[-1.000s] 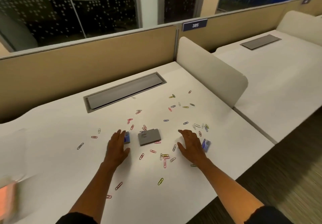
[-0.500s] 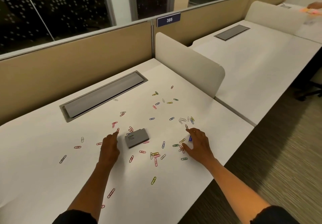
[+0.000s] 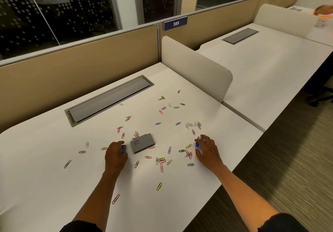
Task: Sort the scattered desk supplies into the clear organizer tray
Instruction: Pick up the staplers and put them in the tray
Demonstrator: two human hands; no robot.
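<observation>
From the head camera I see my left hand (image 3: 116,155) curled around one small blue item (image 3: 123,149), just left of the single gray box (image 3: 142,143) lying flat on the white desk (image 3: 45,186). My right hand (image 3: 207,152) pinches a second small blue and white item (image 3: 197,144) between thumb and fingers. I count about forty colored paper clips (image 3: 161,161), scattered from the gray cable cover (image 3: 110,100) to the front edge. The organizer tray is not in sight. Left of my left arm the desk has wide room; on the right the edge is near my wrist.
</observation>
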